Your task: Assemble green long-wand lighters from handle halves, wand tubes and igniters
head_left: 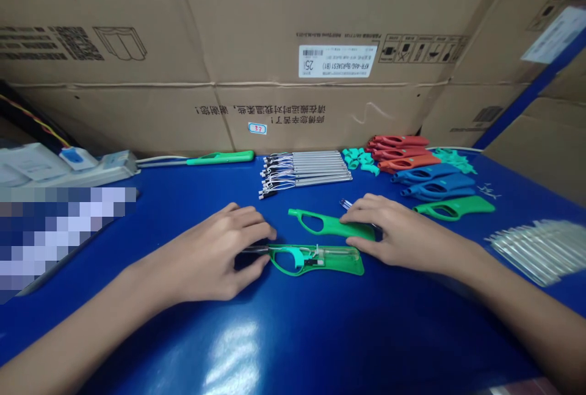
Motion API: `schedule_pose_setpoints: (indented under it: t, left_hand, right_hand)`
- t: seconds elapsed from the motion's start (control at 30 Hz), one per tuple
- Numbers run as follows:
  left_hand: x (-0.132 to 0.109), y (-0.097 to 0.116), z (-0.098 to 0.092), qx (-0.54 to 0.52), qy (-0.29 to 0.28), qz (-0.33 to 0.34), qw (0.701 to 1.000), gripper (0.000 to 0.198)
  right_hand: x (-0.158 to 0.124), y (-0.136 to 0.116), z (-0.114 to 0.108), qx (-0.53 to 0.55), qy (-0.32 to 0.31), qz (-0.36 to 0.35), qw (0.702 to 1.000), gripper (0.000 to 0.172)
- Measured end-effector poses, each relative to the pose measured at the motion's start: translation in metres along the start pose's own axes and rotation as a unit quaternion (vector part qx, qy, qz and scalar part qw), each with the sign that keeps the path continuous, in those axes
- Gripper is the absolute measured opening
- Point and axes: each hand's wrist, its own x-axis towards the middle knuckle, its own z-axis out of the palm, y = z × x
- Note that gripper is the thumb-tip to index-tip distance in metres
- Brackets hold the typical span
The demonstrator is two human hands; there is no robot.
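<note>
An open green lighter casing half [339, 267] lies on the blue table with its inner parts showing: a teal trigger [298, 257], a clear fuel tube [339, 253] and a small black piece with thin wires. My left hand [224, 248] pinches the dark metal rod [254, 250] at this casing's left end. Just behind it lies a second green casing half [329, 225], smooth side up. My right hand [389, 227] grips this second half at its wide right end, thumb in front and fingers behind. A thin object [345, 204] pokes out behind the right fingers, mostly hidden.
Metal rods with wires [315, 169] lie in a row at the back, beside teal triggers [359, 160]. Red [398, 144], blue [439, 184] and green [458, 207] casings sit right, near clear tubes [540, 248]. A finished-looking green lighter [224, 157] and power strip [110, 166] are left.
</note>
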Motion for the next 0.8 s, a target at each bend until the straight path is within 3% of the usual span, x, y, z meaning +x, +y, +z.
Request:
schedule_pose_setpoints:
  t: [0.23, 0.43, 0.57, 0.67, 0.8]
  left_hand:
    - [0.001, 0.006, 0.006, -0.022, 0.025, 0.049, 0.998, 0.029]
    - [0.002, 0.007, 0.006, -0.037, 0.001, 0.033, 0.999, 0.029]
    - [0.002, 0.008, 0.007, -0.051, 0.006, 0.028, 0.998, 0.027]
    - [0.001, 0.007, 0.004, -0.061, 0.043, 0.033, 0.997, 0.021]
    - [-0.001, 0.003, -0.007, -0.031, 0.126, 0.022, 0.991, 0.011]
  right_hand:
    - [-0.001, 0.000, 0.004, 0.010, 0.005, -0.004, 1.000, 0.025]
    - [0.001, -0.003, 0.005, 0.012, 0.019, -0.018, 1.000, 0.025]
    - [0.000, -0.004, 0.001, 0.041, 0.065, -0.028, 0.997, 0.022]
    - [-0.003, -0.005, -0.005, 0.081, 0.100, -0.039, 0.991, 0.020]
    - [-0.006, -0.011, -0.011, 0.126, 0.097, -0.063, 0.985, 0.015]
